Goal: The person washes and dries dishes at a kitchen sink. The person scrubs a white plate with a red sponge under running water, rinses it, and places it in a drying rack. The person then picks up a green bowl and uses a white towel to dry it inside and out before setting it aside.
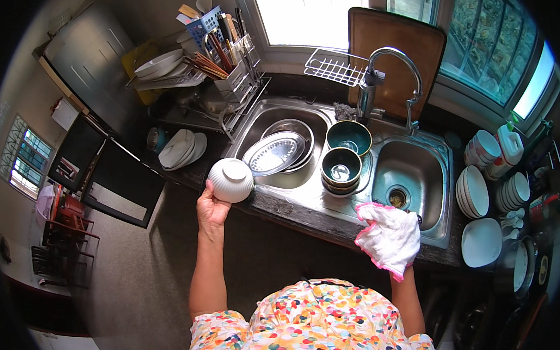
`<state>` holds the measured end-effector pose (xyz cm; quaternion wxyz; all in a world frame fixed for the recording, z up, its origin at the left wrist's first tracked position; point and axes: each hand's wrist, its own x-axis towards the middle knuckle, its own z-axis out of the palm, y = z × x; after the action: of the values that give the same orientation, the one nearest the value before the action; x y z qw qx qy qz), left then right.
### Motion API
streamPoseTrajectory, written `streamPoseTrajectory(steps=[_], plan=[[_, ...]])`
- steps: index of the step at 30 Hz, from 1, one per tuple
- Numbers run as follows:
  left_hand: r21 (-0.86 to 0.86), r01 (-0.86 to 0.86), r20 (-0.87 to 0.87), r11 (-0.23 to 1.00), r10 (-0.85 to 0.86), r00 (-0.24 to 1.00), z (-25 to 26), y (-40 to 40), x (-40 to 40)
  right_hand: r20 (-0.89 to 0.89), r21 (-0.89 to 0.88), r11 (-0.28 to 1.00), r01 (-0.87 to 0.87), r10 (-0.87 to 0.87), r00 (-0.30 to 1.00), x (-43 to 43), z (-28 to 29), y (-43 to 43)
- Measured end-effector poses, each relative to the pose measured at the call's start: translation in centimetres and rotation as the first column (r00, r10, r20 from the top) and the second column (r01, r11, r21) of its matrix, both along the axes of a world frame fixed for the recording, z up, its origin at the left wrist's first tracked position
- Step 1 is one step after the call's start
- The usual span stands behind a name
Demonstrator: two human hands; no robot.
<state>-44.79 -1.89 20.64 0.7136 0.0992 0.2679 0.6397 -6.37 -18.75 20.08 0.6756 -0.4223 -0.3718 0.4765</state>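
Note:
My left hand (211, 204) grips a white ribbed bowl (231, 184), its foot ring turned up toward me, just off the front left edge of the sink. A white cloth with pink edging (390, 238) is draped over my right hand (369, 221) and hides most of it, in front of the right basin. Between the two basins stand dark green bowls: a stack (341, 167) near the front and another bowl (349, 137) behind it. An oval perforated metal tray (276, 152) rests on a round metal basin (307, 126) in the left sink basin (258, 124).
A chrome faucet (390, 50) arches over the right sink basin (415, 168). Stacked white bowls (472, 191) and a square white plate (481, 242) stand on the right counter. Left of the sink are stacked white dishes (182, 149) and a metal dish rack (237, 89) holding chopsticks and knives.

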Motion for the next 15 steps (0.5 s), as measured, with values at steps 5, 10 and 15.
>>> streamPoseTrajectory(steps=[5,10,15], plan=[[0.014,-0.007,0.077,1.0,0.006,0.997,-0.1,1.0,-0.8,0.55,0.071,0.997,0.036,-0.069,0.832,-0.9,1.5,-0.1],[0.025,-0.065,0.022,0.998,0.064,0.998,0.1,1.6,-1.1,0.977,0.103,0.99,-0.099,-0.082,0.199,-1.5,4.5,-0.2],[0.368,0.156,-0.888,0.917,0.296,0.352,0.5,1.6,-0.4,-0.598,-0.05,0.999,-0.014,-0.019,0.801,-2.2,0.7,-1.6]])
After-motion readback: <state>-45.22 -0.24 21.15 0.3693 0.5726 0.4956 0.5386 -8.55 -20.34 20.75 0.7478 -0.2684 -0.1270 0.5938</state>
